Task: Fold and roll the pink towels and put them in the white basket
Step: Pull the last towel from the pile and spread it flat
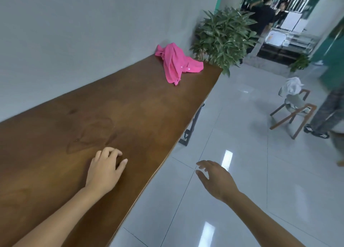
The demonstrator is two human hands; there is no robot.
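Note:
A crumpled heap of pink towels (176, 62) lies at the far end of a long brown wooden table (130, 112), close to the wall. My left hand (105, 169) rests on the table's near part, fingers curled loosely, holding nothing. My right hand (214, 179) hovers off the table's edge above the floor, fingers spread, with nothing in it. Both hands are far from the towels. No white basket is in view.
A leafy green plant (223, 36) stands just beyond the table's far end. A wooden chair (296, 110) with white cloth on it stands on the glossy tiled floor at right. A person's legs (327, 112) pass at the right edge; two people stand in the background.

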